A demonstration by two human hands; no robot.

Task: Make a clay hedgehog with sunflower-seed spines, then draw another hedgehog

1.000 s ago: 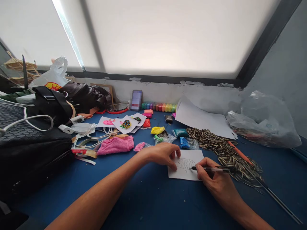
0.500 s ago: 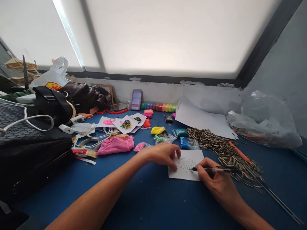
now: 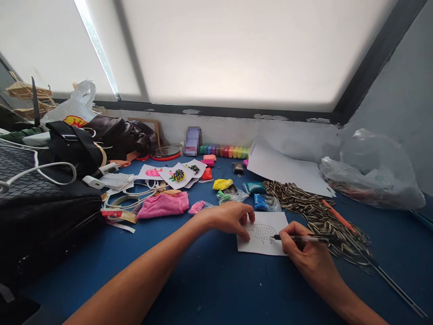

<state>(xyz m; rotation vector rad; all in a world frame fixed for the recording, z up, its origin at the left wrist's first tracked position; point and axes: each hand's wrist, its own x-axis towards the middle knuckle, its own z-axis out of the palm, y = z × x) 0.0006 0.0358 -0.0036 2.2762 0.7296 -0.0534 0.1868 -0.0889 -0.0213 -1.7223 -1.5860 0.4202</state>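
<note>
A small white sheet of paper (image 3: 262, 247) lies on the blue tabletop, bearing a line drawing (image 3: 264, 231) of a rounded animal with a patterned body and short legs. My left hand (image 3: 234, 219) rests on the sheet's left side, thumb and fingers apart and fingertips pressing it down. In my right hand (image 3: 304, 248) is a black pen (image 3: 304, 238), gripped between thumb and fingers. Its tip meets the drawing near the lower right of the body.
Sunflower seeds (image 3: 313, 212) are heaped at right, with an orange stick (image 3: 340, 216) and a long thin rod (image 3: 395, 284). Behind my hands lie clay packets (image 3: 254, 188), white sheets (image 3: 287, 167) and decorated cards (image 3: 177, 176). A pink cloth (image 3: 164, 205) and black bag (image 3: 50, 207) sit left.
My right hand and the pen have shifted slightly to the right and up along the drawing. My left hand stays in place on the paper.
</note>
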